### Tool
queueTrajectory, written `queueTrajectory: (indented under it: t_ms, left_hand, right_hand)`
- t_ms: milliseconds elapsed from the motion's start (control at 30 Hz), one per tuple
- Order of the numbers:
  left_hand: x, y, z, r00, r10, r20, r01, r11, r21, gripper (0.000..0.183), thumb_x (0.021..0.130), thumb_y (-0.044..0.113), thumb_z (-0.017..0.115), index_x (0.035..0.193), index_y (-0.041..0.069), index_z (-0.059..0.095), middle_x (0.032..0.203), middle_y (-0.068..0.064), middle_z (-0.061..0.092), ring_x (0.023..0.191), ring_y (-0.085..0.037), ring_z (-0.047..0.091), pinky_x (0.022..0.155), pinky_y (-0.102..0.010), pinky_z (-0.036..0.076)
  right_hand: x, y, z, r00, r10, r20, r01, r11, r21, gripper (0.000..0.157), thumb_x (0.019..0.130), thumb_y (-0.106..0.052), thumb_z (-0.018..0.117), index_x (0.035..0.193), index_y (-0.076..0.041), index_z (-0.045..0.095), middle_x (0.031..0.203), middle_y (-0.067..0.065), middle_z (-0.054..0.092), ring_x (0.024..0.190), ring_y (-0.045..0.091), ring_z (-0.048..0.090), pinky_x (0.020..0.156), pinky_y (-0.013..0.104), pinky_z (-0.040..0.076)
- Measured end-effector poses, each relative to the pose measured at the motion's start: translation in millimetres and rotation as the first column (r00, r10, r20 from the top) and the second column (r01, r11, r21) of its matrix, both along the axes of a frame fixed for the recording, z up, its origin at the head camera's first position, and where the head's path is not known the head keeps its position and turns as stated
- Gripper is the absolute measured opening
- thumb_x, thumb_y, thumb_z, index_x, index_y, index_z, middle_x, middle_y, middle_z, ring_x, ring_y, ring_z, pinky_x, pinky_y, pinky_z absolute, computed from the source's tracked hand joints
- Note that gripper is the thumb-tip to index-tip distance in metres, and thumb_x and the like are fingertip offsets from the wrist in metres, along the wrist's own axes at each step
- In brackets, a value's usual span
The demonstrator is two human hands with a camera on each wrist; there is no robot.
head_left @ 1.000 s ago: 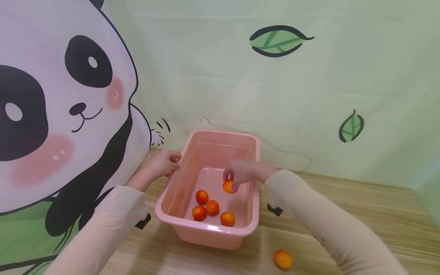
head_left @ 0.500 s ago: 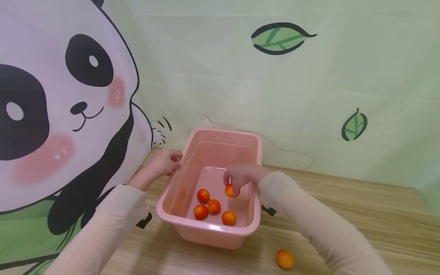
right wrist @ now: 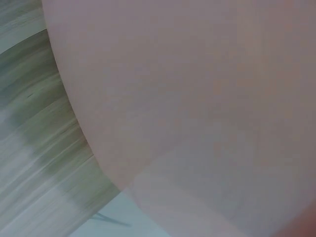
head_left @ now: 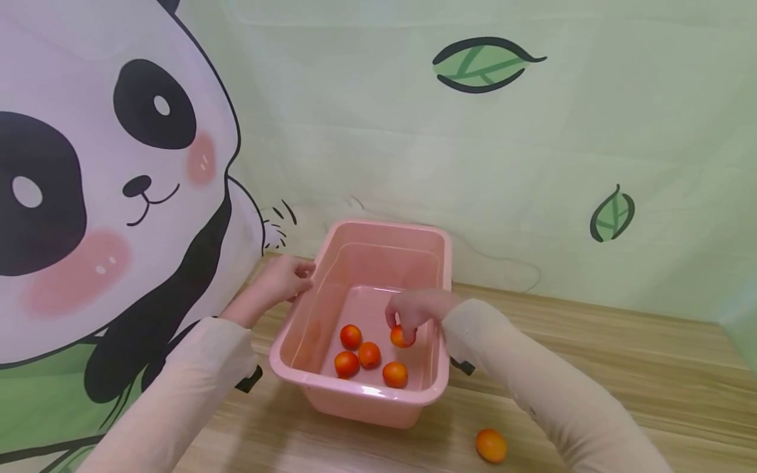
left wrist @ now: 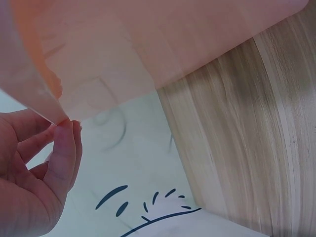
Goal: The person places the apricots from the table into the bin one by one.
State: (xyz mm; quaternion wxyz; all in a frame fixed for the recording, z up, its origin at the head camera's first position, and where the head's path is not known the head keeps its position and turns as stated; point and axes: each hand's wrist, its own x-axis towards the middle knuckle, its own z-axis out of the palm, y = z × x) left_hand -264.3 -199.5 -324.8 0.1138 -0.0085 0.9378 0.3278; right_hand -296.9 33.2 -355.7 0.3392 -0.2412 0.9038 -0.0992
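Note:
A pink plastic basin stands on the wooden table in the head view. My left hand pinches its left rim between thumb and fingers; the left wrist view shows the same hand at the edge of the basin wall. Inside the basin, my right hand reaches down over the right rim and grips a small orange-red fruit from above, its fingers covering part of it. Several similar fruits lie on the basin floor nearby. In the right wrist view the basin wall fills most of the picture.
One more orange-yellow fruit lies on the table, in front and to the right of the basin. Close behind the basin hangs a pale green backdrop with a printed panda and leaves.
My right hand has lowered toward the basin floor and come slightly nearer with the fruit in its fingers. The left hand keeps its place on the rim.

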Motion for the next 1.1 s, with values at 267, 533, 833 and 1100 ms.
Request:
queueTrajectory:
  t_ms: [267, 533, 833, 1100]
  left_hand:
    - [-0.6, -1.3, -2.2, 0.999, -0.020, -0.031, 0.019, 1.000, -0.008, 0.040, 0.086, 0.008, 0.049, 0.126, 0.001, 0.048, 0.115, -0.020, 0.057, 0.086, -0.022, 0.061, 0.070, -0.031, 0.055]
    - [-0.8, -2.2, -2.5, 0.999, -0.019, -0.036, 0.018, 1.000, -0.016, 0.039, 0.086, 0.008, 0.049, 0.125, 0.002, 0.049, 0.114, -0.019, 0.058, 0.084, -0.021, 0.061, 0.069, -0.030, 0.055]
    - [-1.6, 0.2, -2.4, 1.000, -0.009, -0.016, 0.009, 1.000, -0.017, 0.040, 0.087, 0.011, 0.050, 0.126, 0.004, 0.048, 0.117, -0.017, 0.057, 0.085, -0.021, 0.061, 0.071, -0.031, 0.054]
    - [-2.6, -3.5, -3.9, 1.000, -0.017, -0.024, 0.017, 1.000, -0.019, 0.041, 0.087, 0.009, 0.050, 0.127, 0.002, 0.047, 0.116, -0.019, 0.057, 0.085, -0.021, 0.061, 0.070, -0.030, 0.054]
  right_hand:
    - [4.4, 1.3, -1.1, 0.999, 0.024, -0.023, -0.023, 0.999, 0.048, 0.028, 0.066, -0.010, 0.074, 0.087, -0.023, 0.061, 0.086, -0.002, 0.056, 0.085, 0.018, 0.050, 0.075, 0.032, 0.050]
    - [4.2, 1.2, -3.4, 1.000, 0.026, -0.010, -0.026, 0.998, 0.057, 0.029, 0.067, -0.010, 0.074, 0.089, -0.023, 0.061, 0.085, -0.002, 0.056, 0.083, 0.019, 0.051, 0.078, 0.034, 0.050]
    - [4.4, 2.1, -4.8, 0.999, -0.036, 0.004, 0.036, 0.998, 0.050, 0.032, 0.066, -0.011, 0.075, 0.088, -0.027, 0.058, 0.090, -0.003, 0.056, 0.088, 0.020, 0.051, 0.077, 0.034, 0.050]
    - [1.4, 2.0, -0.5, 0.998, 0.047, -0.052, -0.053, 0.990, -0.128, 0.027, 0.074, -0.013, 0.068, 0.097, -0.025, 0.058, 0.095, 0.000, 0.057, 0.086, 0.016, 0.052, 0.077, 0.028, 0.049]
